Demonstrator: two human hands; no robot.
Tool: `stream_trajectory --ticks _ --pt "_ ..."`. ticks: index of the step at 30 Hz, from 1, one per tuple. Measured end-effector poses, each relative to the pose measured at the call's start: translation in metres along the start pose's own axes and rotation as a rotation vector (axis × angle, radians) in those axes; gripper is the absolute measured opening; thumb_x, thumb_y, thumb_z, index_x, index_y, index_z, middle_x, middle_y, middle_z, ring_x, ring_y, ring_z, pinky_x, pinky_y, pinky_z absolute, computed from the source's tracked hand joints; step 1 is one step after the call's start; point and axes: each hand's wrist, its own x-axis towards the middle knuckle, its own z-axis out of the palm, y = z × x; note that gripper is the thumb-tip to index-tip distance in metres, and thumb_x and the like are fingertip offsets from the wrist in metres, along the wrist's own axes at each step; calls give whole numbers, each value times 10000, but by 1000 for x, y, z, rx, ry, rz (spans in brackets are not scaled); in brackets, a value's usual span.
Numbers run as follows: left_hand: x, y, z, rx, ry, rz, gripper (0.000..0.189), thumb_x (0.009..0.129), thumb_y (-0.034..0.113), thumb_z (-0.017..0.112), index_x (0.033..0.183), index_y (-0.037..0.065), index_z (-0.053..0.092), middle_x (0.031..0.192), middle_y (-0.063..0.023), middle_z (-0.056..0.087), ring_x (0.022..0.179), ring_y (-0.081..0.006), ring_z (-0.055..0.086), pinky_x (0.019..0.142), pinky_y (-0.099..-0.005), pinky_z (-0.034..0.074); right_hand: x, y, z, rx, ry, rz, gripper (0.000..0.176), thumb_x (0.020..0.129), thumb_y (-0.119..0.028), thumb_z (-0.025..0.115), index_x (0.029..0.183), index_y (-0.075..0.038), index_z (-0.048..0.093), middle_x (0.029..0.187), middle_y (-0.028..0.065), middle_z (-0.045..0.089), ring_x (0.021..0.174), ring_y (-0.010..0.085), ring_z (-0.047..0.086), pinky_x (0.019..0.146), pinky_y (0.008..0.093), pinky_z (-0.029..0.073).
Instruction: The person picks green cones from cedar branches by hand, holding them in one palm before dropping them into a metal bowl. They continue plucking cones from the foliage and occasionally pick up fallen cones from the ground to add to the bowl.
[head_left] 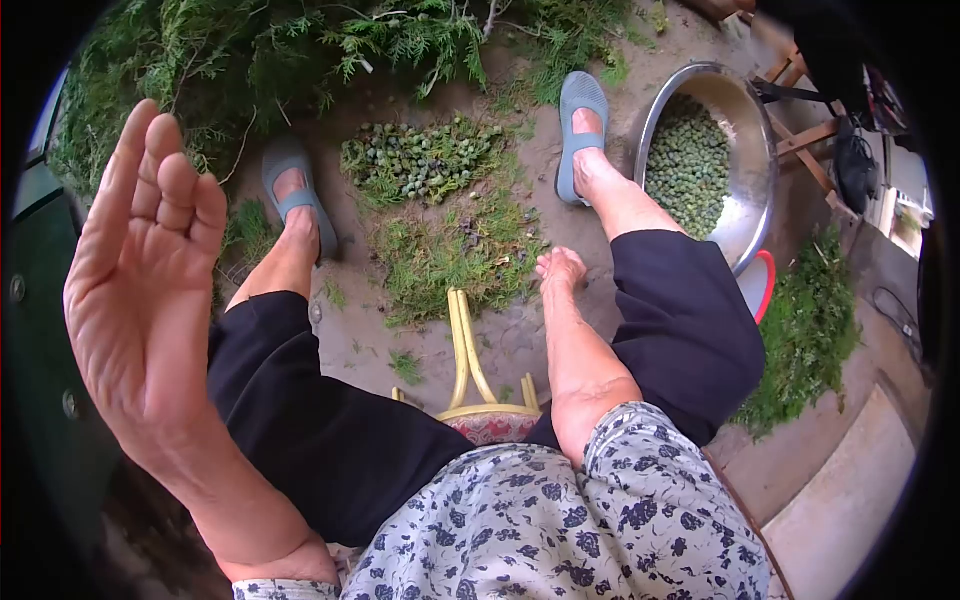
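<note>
- Nearest you, your left hand (150, 260) is raised, palm in view, its fingers straight, close together and holding nothing; you could knock something beside you if you swing it without looking.
- Beneath you is a yellow chair (462, 345); leaning too far forward might tip it.
- Your right hand (562, 268) hangs low between your knees; its fingers look bent, but you cannot tell whether they pinch anything.
- Just beside it lie loose sprigs (455, 255) on the ground; a careless sweep could mix them into the cones.
- Beyond them, the small green cones (425, 160) lie heaped between your shoes (285, 165); a shifted foot could crush or scatter some.
- To your right, a metal basin (748, 185) holds more cones; a bump from your leg could spill them.
- Farthest, leafy branches (270, 65) could shed bits onto the heap if nudged.
</note>
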Motion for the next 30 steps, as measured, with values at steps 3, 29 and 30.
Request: stream_trajectory --ticks 3,29,30 --pt "3 -7 1 17 -34 -24 472 955 20 398 1394 -59 242 1225 -206 511 1042 -238 561 976 -363 411 -3 -7 15 -231 -19 -91 182 863 -90 608 1012 11 583 757 80 611 564 175 615 393 279 454" --pt "-3 -19 19 155 86 -34 504 953 39 424 1409 -28 220 1165 -128 522 958 -188 529 927 -337 430 -12 18 27 -210 -146 -325 182 806 -105 687 936 11 632 730 61 617 482 119 551 376 237 394" --pt "-3 -20 19 153 89 -33 509 951 38 426 1411 -28 217 1163 -125 520 956 -187 528 927 -336 431 -10 18 33 -275 -137 -315 172 806 -95 683 923 17 627 721 63 616 479 119 553 374 234 396"
